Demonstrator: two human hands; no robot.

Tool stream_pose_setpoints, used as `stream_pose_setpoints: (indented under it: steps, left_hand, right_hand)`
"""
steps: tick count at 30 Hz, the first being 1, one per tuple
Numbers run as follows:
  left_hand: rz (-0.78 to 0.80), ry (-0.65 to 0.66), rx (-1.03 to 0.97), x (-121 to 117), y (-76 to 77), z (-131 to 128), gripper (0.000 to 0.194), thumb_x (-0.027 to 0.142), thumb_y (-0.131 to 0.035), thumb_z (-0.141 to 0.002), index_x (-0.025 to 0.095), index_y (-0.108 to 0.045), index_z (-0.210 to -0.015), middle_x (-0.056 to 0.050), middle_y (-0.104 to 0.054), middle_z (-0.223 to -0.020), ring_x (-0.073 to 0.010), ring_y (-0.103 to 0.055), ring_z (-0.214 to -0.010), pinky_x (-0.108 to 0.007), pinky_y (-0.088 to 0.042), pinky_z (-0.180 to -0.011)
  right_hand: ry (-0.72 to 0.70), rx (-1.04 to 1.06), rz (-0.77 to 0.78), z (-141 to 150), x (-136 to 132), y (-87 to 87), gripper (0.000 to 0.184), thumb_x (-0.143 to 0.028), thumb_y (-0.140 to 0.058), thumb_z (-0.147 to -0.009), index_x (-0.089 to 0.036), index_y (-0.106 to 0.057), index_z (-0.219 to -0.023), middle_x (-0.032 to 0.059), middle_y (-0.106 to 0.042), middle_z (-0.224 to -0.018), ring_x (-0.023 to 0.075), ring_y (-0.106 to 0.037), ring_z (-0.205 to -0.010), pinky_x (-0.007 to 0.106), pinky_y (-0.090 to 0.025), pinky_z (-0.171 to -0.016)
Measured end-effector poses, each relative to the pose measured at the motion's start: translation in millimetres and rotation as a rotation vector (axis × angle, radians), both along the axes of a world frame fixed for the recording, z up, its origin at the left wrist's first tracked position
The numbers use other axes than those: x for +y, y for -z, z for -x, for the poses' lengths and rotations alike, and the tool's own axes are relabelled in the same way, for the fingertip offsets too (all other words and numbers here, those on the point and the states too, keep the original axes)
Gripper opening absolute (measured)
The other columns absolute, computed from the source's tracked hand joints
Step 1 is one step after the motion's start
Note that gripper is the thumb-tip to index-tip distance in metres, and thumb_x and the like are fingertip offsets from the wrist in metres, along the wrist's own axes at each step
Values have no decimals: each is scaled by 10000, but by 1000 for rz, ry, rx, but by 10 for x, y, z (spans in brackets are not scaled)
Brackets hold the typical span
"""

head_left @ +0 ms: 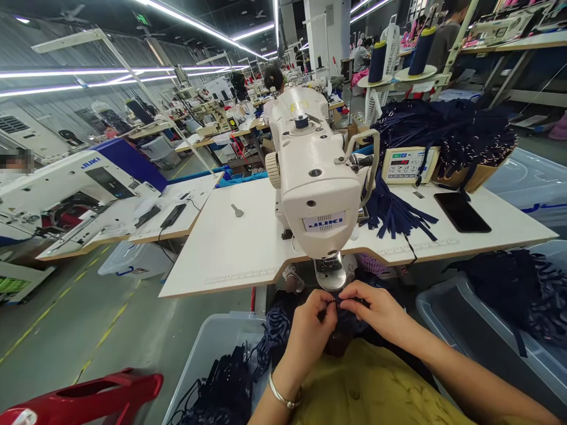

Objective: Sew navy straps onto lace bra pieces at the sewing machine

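My left hand (311,329) and my right hand (374,307) meet just below the needle plate of a white JUKI sewing machine (315,177). Both pinch a dark navy strap (343,307) between thumb and fingers, with a small ring at the pinch. The strap runs down into a heap of navy straps (279,330) on my lap. A silver bangle sits on my left wrist. The machine stands on a white table (230,248) in front of me.
A bin of navy straps (221,378) stands at my left, another bin (509,319) at my right. On the table lie a black phone (462,212), a control panel (407,164) and a box heaped with straps (447,133). Other machines and workers fill the hall.
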State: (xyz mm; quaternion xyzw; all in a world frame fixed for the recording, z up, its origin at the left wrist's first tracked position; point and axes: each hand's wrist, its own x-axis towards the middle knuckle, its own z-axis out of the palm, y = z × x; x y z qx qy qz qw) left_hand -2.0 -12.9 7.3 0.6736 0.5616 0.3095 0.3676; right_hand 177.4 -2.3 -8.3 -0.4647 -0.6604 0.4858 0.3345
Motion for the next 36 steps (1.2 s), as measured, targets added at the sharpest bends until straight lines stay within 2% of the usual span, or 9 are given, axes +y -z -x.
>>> stream_pose_setpoints:
  steps: [3,7,13,17,20,24,30,33,36]
  left_hand:
    - [25,-1,-16,0,19,8,73,222,-491,-843,196,-555,-820,61,-555,-574,-88,-494,-499,-192,-337,-508]
    - [-37,-30,88,-45,50,37,60,166,-513,-818,200,-562,-815,31,-643,-658,-104,-569,-564,-197,-347,-528]
    - [-206,153,183,-124,-34,99,204,258,-390,-971,211,-588,-979,-19,-699,-761,-129,-641,-663,-219,-437,-597]
    - [-478,194,446,-102,-36,96,251,216,-340,-982,202,-591,-994,-35,-683,-767,-154,-636,-682,-241,-469,-605]
    - [-555,213,525,-85,-5,80,257,194,-325,-984,192,-581,-1000,-41,-669,-786,-156,-634,-692,-245,-495,-610]
    - [-537,222,497,-97,9,71,223,183,-342,-982,183,-565,-992,-37,-652,-790,-158,-638,-711,-265,-529,-650]
    - [-532,256,438,-121,2,83,243,151,-344,-973,163,-514,-1146,-77,-665,-931,-177,-653,-853,-306,-551,-758]
    - [-447,283,403,-125,-5,79,236,149,-355,-970,164,-502,-1154,-81,-666,-990,-180,-656,-914,-310,-543,-803]
    - [-332,273,347,-130,-35,52,206,171,-359,-973,185,-510,-1113,-55,-664,-963,-159,-657,-837,-275,-527,-736]
  right_hand:
    - [-24,-6,-57,18,-12,5,206,-410,-555,-903,-244,-672,-932,-8,-696,-858,132,-615,-666,245,-475,-637]
    - [-166,-22,-135,35,-44,-62,185,-377,-544,-921,-249,-676,-937,1,-713,-903,153,-649,-837,252,-472,-757]
    - [-134,172,153,34,-36,-64,280,-458,-420,-963,-205,-538,-989,-7,-697,-745,85,-535,-483,214,-421,-510]
    - [-165,16,38,0,5,-66,246,-418,-435,-963,-221,-581,-960,-34,-651,-644,110,-600,-567,223,-441,-589]
    - [-150,-110,-78,-13,22,-93,225,-377,-423,-971,-245,-605,-969,-47,-623,-614,121,-619,-604,232,-453,-650]
    - [-147,-164,-164,-5,26,-116,227,-354,-414,-971,-256,-618,-985,-37,-630,-650,129,-625,-612,234,-458,-639]
    - [-184,-227,-257,-34,0,-176,226,-316,-400,-959,-246,-615,-962,-13,-658,-689,138,-624,-613,245,-462,-632]
    - [-172,-314,-333,-23,-27,-156,216,-291,-400,-941,-231,-607,-945,9,-672,-723,148,-621,-616,252,-435,-601]
    - [-130,-364,-392,20,-44,-99,182,-242,-411,-900,-225,-590,-872,9,-658,-709,137,-594,-589,245,-393,-558]
